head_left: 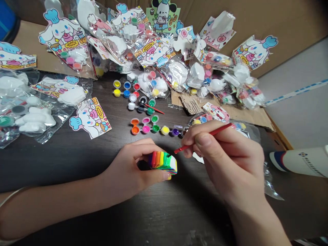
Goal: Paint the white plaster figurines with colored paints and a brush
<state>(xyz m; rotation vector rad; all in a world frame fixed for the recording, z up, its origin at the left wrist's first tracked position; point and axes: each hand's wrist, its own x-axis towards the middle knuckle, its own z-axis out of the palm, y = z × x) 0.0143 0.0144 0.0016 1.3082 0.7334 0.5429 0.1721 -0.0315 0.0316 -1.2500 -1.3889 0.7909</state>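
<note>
Between the thumb and fingers of my left hand (133, 164) is a small block-shaped figurine (164, 164), painted in purple, red, orange, yellow and green stripes, with a white patch at its right end. My right hand (225, 157) pinches a thin red paintbrush (215, 131). Its dark tip is at the green part, close to the white patch; whether it touches I cannot tell. Just beyond the hands stand open paint pots: orange (135, 130), pink (146, 129), green (155, 128), yellow (165, 130) and purple (175, 132), with one more partly hidden by my right hand.
Farther back are more open paint pots (126, 93) and a second red brush (155, 109). Plastic bags with white figurines (36, 118) and printed cards (92, 118) lie left. More bags (176, 71) pile along the cardboard (256, 118). A paper cup (302, 160) lies at the right.
</note>
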